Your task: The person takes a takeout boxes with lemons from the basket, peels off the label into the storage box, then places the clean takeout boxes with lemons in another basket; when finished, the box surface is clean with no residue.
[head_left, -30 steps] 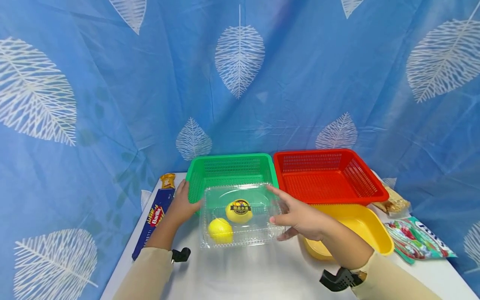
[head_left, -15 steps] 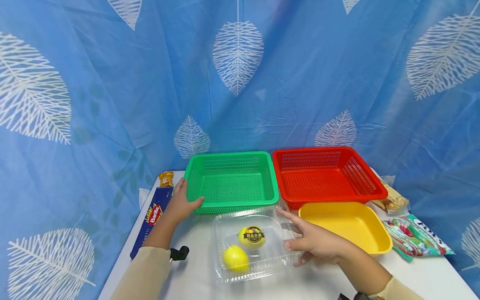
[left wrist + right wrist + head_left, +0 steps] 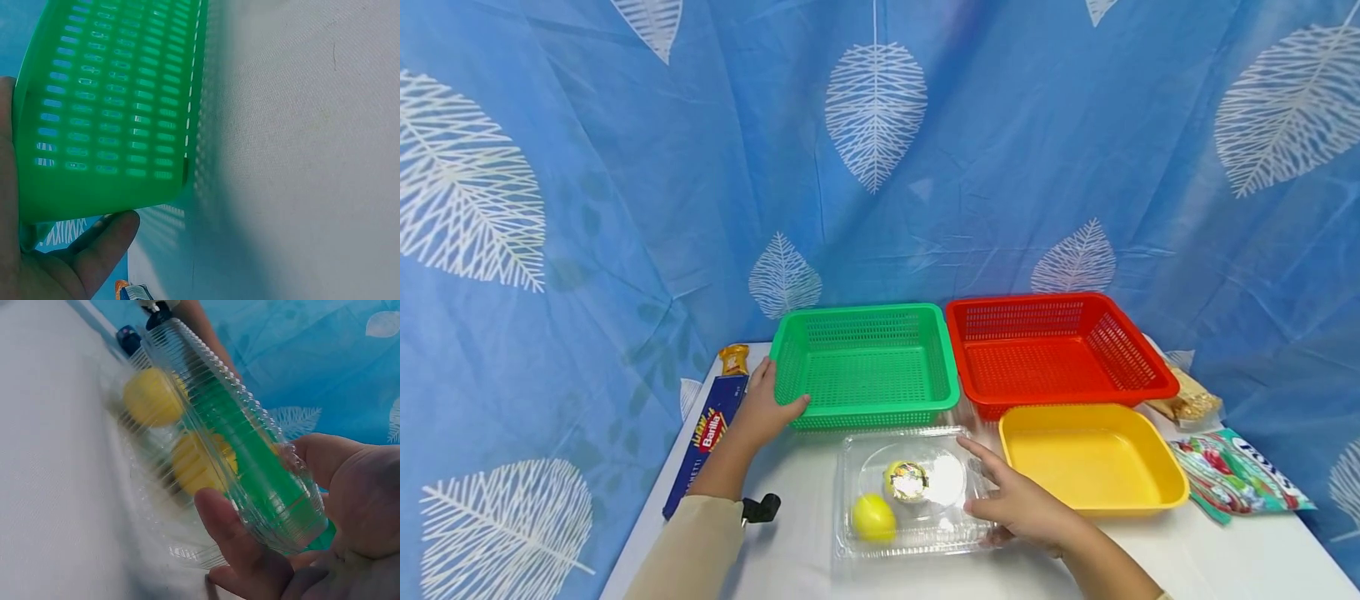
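The clear container (image 3: 936,512) sat in the lower middle of the frame, on or just above the white surface (image 3: 925,579); which of the two could not be told. The person's right grip (image 3: 1018,504) grasped its right end, thumb and forefinger spread along that side. The left grip (image 3: 767,408) rested unclenched at the left front corner of a green basket (image 3: 865,375), thumb stretched out.

That basket stood directly behind the container, walling it off towards mid-frame. A yellow basin (image 3: 1082,462) hemmed in the right grip's far side, and a red basket (image 3: 1030,367) filled the area above it. Left of centre lay a blue pasta box (image 3: 706,446), an orange packet (image 3: 734,360) at its upper end; at the lower right lay a golden packet (image 3: 1191,404) and a teal packet (image 3: 1236,475).

Counted, there were two yellow fruits (image 3: 873,517) inside the container, one partly under a glaring label (image 3: 907,481), two baskets, one basin, one pasta box and three packets.
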A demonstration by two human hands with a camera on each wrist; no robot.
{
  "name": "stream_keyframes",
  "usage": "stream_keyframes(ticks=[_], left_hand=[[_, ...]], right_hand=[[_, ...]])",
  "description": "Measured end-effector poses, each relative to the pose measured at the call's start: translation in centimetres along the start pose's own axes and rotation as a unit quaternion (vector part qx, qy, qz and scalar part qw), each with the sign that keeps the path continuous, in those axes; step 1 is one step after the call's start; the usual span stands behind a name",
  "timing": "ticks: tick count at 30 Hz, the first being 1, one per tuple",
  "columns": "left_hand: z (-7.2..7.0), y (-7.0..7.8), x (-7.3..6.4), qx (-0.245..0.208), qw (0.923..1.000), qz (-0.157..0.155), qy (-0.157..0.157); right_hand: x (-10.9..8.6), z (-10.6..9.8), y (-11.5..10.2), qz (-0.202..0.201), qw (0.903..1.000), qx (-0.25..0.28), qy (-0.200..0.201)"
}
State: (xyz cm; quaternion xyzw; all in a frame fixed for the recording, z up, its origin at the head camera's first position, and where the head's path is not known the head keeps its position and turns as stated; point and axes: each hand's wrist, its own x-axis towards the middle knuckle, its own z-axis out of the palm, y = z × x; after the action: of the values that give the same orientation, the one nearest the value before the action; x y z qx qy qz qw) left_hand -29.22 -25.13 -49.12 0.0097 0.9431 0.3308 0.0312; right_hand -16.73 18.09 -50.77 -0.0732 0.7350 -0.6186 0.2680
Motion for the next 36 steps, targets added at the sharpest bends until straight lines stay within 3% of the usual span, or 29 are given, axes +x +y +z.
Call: stream_keyframes(ticks=[7, 12, 16, 19, 21, 23, 27, 30, 32, 36], left_hand=[[-0.1, 0.2, -0.1, 0.002, 1.0, 0.005, -0.003], [0.0, -0.1, 0.2, -0.011, 0.9999, 0.009, 0.006], [-0.1, -0.2, -0.2, -0.034, 0.9984, 0.011, 0.043], [0.1, 0.2, -1.4, -0.06, 0.9937, 0.021, 0.092], [0.5, 0.9, -2.9, -0.09, 0.9867, 0.035, 0.131], [1.3, 1.8, -4.7, -0.133, 0.9738, 0.055, 0.177], [4.4, 3.2, -8.3, -0.243, 0.9321, 0.123, 0.239], [7.0, 3.6, -10.1, -0.317, 0.9128, 0.139, 0.217], [8.6, 3.7, -10.8, -0.352, 0.9112, 0.124, 0.175], [10.7, 3.6, -11.1, -0.379, 0.9158, 0.104, 0.083]], right_hand=[[0.4, 0.3, 0.2, -0.011, 0.999, -0.037, 0.022], [0.9, 0.6, 0.1, -0.017, 0.9985, -0.032, 0.042], [1.3, 1.1, 0.0, -0.022, 0.9972, -0.041, 0.06], [1.7, 1.4, 0.0, -0.019, 0.9965, -0.049, 0.065], [1.8, 1.5, 0.0, -0.023, 0.9957, -0.053, 0.072], [2.0, 1.7, 0.2, -0.026, 0.9953, -0.047, 0.08], [2.1, 2.0, 0.5, -0.032, 0.9944, -0.023, 0.098], [2.2, 2.2, 0.7, -0.026, 0.9944, -0.005, 0.103], [2.2, 2.4, 0.8, -0.021, 0.9937, 0.0, 0.11], [2.5, 2.5, 0.7, -0.012, 0.9913, 0.003, 0.131]])
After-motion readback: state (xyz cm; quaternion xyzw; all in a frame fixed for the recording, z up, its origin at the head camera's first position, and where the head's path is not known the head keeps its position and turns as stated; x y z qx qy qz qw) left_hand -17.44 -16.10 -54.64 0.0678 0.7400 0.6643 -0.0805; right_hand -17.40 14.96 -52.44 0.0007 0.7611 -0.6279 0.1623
